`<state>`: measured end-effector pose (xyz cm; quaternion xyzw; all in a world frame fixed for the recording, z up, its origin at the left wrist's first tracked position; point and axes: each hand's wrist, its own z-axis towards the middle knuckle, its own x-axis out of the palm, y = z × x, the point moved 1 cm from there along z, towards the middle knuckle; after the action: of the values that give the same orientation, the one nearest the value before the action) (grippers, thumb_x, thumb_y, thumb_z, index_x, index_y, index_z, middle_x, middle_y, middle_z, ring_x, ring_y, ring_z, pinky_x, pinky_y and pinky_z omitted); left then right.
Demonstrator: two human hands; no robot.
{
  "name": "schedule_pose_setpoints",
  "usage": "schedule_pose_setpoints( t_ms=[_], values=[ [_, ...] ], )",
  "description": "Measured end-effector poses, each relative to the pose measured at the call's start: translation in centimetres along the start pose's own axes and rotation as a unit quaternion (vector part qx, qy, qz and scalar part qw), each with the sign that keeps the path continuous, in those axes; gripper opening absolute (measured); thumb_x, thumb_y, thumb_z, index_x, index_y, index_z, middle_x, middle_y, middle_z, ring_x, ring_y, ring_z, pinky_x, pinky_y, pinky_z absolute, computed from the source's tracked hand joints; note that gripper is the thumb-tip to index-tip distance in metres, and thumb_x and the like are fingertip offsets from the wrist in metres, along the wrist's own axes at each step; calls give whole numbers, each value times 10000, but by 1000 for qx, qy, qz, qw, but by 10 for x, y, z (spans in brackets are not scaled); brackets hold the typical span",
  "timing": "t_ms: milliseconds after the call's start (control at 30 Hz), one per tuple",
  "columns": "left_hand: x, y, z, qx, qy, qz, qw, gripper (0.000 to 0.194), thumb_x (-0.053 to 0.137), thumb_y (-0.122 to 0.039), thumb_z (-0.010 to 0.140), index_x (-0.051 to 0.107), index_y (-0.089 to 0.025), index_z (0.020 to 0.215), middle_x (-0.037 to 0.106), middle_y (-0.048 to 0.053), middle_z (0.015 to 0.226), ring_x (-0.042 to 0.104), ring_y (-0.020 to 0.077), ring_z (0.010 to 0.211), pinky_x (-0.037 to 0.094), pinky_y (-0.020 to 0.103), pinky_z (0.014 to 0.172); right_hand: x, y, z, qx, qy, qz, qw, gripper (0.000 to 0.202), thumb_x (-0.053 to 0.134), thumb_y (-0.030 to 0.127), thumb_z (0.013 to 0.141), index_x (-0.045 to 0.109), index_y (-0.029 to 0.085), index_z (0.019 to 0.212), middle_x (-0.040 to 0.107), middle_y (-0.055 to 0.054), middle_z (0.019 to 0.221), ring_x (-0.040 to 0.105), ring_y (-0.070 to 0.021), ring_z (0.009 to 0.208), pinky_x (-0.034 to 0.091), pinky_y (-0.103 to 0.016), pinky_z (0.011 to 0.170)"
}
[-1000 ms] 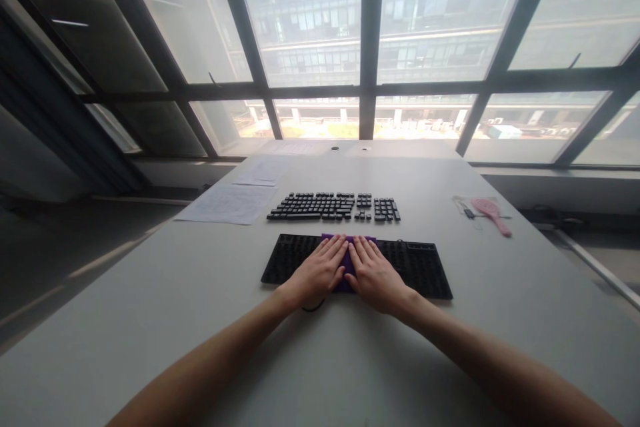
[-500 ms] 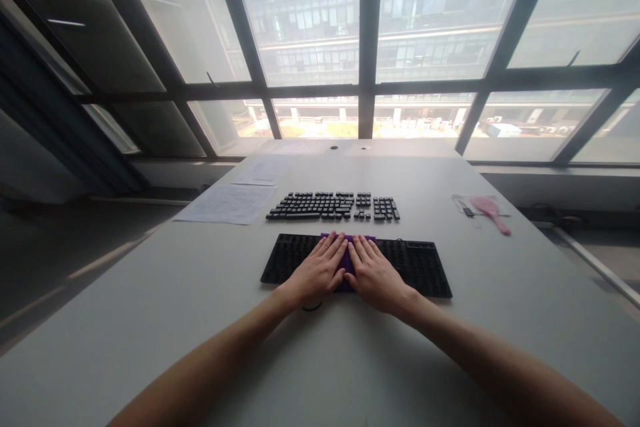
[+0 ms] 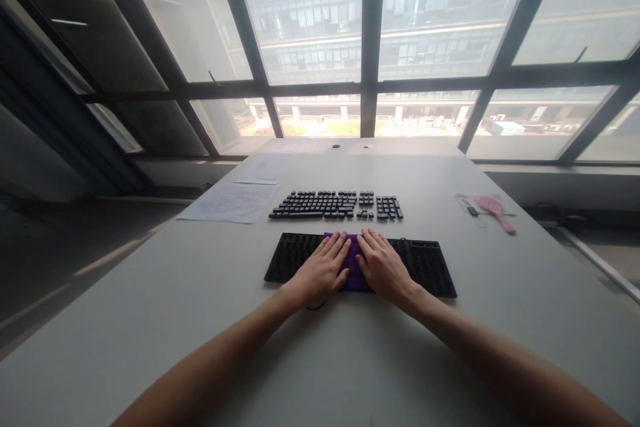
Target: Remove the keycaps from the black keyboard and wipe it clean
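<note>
A purple cloth (image 3: 356, 267) lies folded across the middle of a black keyboard base (image 3: 429, 270), partly covered by both hands. My left hand (image 3: 321, 269) rests flat on the cloth's left part, fingers stretched forward. On its right part lies my right hand (image 3: 385, 265), palm down with fingers extended. A strip of cloth shows between the two hands. Loose black keycaps (image 3: 315, 205) stand in keyboard-like rows just beyond the base. A bit of dark cable shows under my left wrist.
Printed sheets (image 3: 230, 203) lie on the white table (image 3: 200, 320) at the left. A pink hairbrush (image 3: 495, 205) and a clear bag with a small dark item are at the right. Large windows stand beyond the table's far edge.
My right hand has slid a little to the right, away from my left hand, so more of the purple cloth shows between them. The whole view has shifted slightly.
</note>
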<state>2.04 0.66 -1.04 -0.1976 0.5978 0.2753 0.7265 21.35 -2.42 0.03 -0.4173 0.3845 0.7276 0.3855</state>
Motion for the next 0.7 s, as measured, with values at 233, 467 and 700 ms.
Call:
schedule_pose_setpoints(
  t_ms=[233, 467, 700],
  values=[
    [-3, -1, 0, -4, 5, -25, 1000, 648, 383, -401, 1000, 229, -98, 1552, 179, 161, 1622, 120, 273, 1515, 178, 451, 1225, 5, 0, -1, 12, 17, -11, 1000, 526, 412, 270, 977, 467, 19, 1436, 439, -224, 1505, 359, -305, 1432, 269, -450, 1183],
    [-15, 6, 11, -60, -61, -112, 990, 390, 420, -337, 1006, 599, -195, 1322, 523, 104, 1449, 430, 259, 1381, 349, 449, 1163, -1, -1, 5, 26, -1, -11, 1000, 422, 464, 239, 968, 540, 89, 1356, 575, -196, 1365, 487, -304, 1290, 291, -468, 1143],
    [-29, 0, 17, -82, -146, -167, 972, 267, 454, -146, 959, 686, -213, 1074, 637, 69, 1050, 596, 212, 1026, 498, 400, 965, -15, 6, 2, 6, -44, 48, 998, 286, 446, 120, 961, 657, 190, 1140, 621, -91, 992, 579, -229, 946, 472, -334, 888]
  ],
)
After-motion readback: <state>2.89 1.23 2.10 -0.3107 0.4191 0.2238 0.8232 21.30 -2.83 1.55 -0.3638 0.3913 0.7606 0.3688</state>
